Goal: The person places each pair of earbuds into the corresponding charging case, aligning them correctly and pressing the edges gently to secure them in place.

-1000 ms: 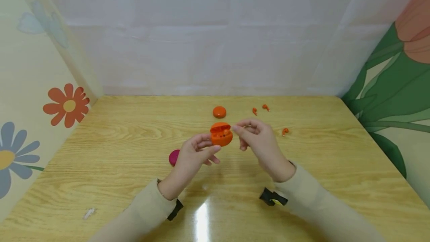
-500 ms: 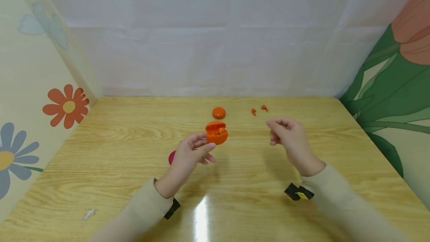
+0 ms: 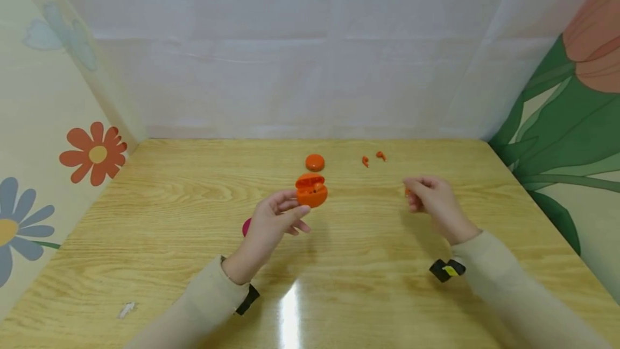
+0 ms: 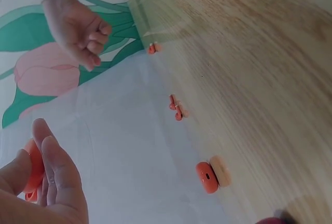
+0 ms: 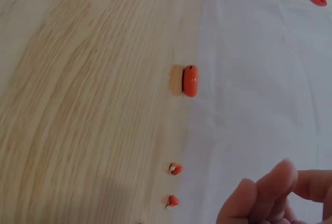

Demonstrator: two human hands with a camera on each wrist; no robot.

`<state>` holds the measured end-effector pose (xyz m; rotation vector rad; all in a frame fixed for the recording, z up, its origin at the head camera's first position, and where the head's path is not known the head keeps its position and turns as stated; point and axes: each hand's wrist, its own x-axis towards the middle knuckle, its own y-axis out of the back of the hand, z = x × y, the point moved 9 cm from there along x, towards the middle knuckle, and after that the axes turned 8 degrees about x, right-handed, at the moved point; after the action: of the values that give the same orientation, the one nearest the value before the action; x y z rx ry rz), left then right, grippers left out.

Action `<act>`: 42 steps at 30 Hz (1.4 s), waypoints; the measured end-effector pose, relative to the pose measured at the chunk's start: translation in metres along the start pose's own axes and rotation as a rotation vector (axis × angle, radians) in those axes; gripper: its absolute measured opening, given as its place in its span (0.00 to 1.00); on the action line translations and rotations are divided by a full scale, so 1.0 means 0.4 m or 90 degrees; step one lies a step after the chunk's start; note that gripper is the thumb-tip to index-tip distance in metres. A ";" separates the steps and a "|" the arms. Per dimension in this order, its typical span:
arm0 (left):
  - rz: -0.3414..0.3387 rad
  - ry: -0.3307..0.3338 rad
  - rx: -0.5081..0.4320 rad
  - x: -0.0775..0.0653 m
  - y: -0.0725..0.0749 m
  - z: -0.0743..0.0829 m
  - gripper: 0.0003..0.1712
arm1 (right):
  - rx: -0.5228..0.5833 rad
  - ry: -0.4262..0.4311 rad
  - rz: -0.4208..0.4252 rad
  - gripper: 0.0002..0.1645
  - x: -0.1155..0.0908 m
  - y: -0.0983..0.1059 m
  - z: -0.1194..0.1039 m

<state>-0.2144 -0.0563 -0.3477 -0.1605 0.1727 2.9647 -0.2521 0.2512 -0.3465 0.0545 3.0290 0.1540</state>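
My left hand (image 3: 273, 217) holds an orange earbud case (image 3: 311, 196) with its lid up. At least one orange earbud seems to sit inside, though it is small to make out. Over the right part of the table hovers my right hand (image 3: 433, 201), fingers loosely curled and nothing between them. An orange earbud (image 4: 151, 49) lies on the table below it, apart from the hand in the left wrist view. In the head view the fingers partly hide that earbud. Two more orange earbuds (image 3: 365, 161) (image 3: 381, 156) lie farther back.
A closed orange case (image 3: 315, 162) stands near the back of the wooden table (image 3: 194, 176). Behind my left hand shows part of a round magenta case (image 3: 247, 227). A small white mark (image 3: 127, 309) is at the front left. A white sheet (image 3: 310, 58) hangs behind.
My right hand has moved from beside the open case rightwards to the loose earbud on the right. The left hand with the case has shifted slightly left.
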 end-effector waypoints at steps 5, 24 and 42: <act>0.004 -0.005 0.001 0.000 0.004 0.001 0.20 | -0.057 -0.032 -0.014 0.15 0.034 0.033 0.037; 0.011 0.000 -0.016 -0.001 0.007 0.001 0.14 | -0.162 -0.157 -0.084 0.14 0.111 0.049 0.126; 0.011 -0.004 -0.009 -0.009 0.008 0.001 0.16 | -0.365 -0.164 -0.063 0.15 0.158 0.039 0.138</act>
<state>-0.2115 -0.0599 -0.3465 -0.1512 0.1528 2.9835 -0.3085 0.2748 -0.4061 -0.1144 2.6107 0.9136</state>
